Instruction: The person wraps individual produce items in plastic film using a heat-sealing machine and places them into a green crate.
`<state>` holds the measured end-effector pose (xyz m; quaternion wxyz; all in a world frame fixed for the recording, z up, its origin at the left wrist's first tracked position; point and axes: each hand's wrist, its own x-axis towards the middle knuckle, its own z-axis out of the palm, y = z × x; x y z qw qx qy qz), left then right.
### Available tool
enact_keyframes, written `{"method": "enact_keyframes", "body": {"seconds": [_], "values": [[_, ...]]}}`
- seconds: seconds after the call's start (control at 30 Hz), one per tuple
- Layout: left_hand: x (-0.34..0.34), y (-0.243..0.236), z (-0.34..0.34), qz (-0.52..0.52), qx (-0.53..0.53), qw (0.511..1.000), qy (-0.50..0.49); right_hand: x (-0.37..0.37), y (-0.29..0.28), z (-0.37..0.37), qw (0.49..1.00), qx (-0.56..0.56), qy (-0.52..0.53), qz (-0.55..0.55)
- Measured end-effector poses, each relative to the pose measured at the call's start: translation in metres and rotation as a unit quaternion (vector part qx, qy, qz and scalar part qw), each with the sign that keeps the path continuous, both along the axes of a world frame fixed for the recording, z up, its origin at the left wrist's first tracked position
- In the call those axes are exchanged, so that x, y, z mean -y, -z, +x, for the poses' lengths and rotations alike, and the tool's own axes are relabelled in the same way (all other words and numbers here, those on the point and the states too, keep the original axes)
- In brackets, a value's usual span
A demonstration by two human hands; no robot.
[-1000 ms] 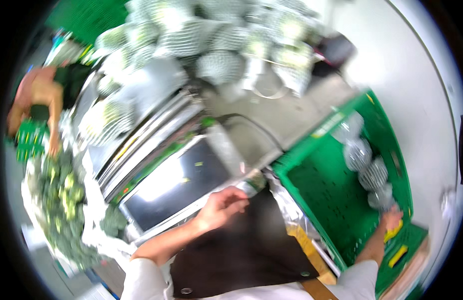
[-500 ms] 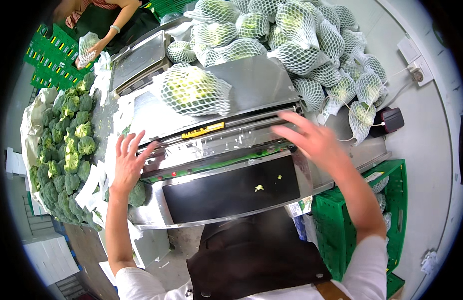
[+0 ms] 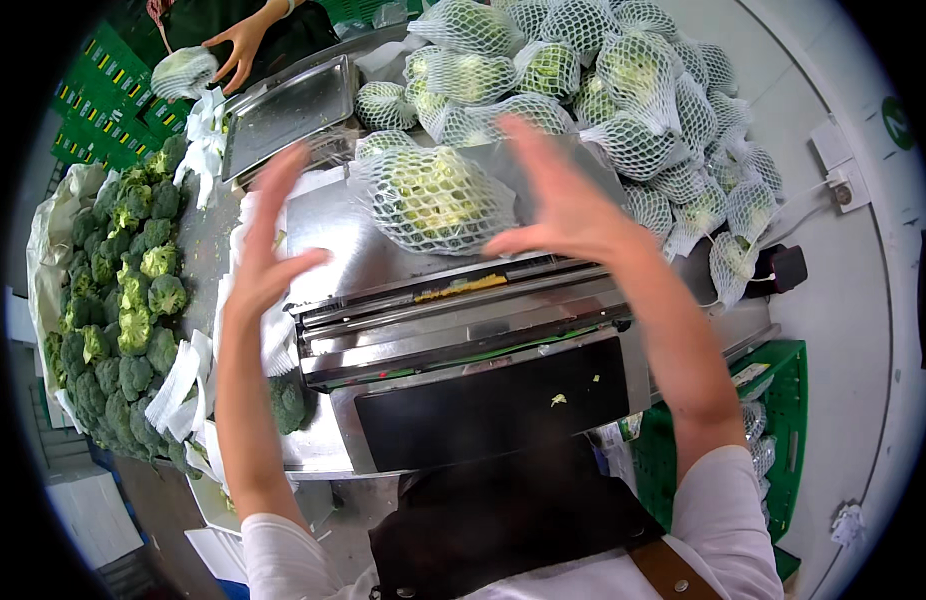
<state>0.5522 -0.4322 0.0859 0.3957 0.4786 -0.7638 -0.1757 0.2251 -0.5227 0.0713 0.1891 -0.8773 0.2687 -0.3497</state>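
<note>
My left hand [image 3: 268,235] is raised with fingers spread at the left of a pale green vegetable in white mesh netting [image 3: 433,200] lying on the steel top of a wrapping machine [image 3: 318,240]. My right hand [image 3: 558,210] is open at its right, thumb toward the netting; both hands are blurred, and whether either touches it I cannot tell. Nearer me the machine has metal bars, a yellow strip and a black front panel [image 3: 493,400].
Broccoli heads [image 3: 133,330] cover the left counter beside a steel tray [image 3: 283,110]. Several netted vegetables [image 3: 633,70] are piled behind the machine. A co-worker's hand [image 3: 243,45] is beside another netted piece [image 3: 183,70]. A green crate [image 3: 788,440] stands low right, near a white wall [image 3: 853,320].
The view has turned from the crate, where my right hand was, to the machine. Both hands have moved forward from its bars to either side of the netted vegetable.
</note>
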Motion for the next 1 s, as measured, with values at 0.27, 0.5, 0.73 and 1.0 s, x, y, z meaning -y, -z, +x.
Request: {"method": "enact_keyframes", "body": {"seconds": [0.27, 0.5, 0.73, 1.0], "values": [[-0.055, -0.008, -0.066, 0.355, -0.116, 0.927, -0.034, -0.078, -0.003, -0.009, 0.989, -0.053, -0.058, 0.128], [-0.191, 0.067, -0.071, 0.560, -0.223, 0.798, -0.022, -0.152, 0.037, -0.049, 0.650, -0.126, -0.011, 0.749], [-0.215, 0.073, -0.079, 0.515, -0.386, 0.753, -0.139, -0.198, 0.059, -0.109, 0.787, 0.022, -0.033, 0.615], [-0.290, 0.107, -0.101, 0.597, -0.370, 0.649, -0.293, -0.265, 0.109, -0.164, 0.517, 0.260, 0.153, 0.801]]}}
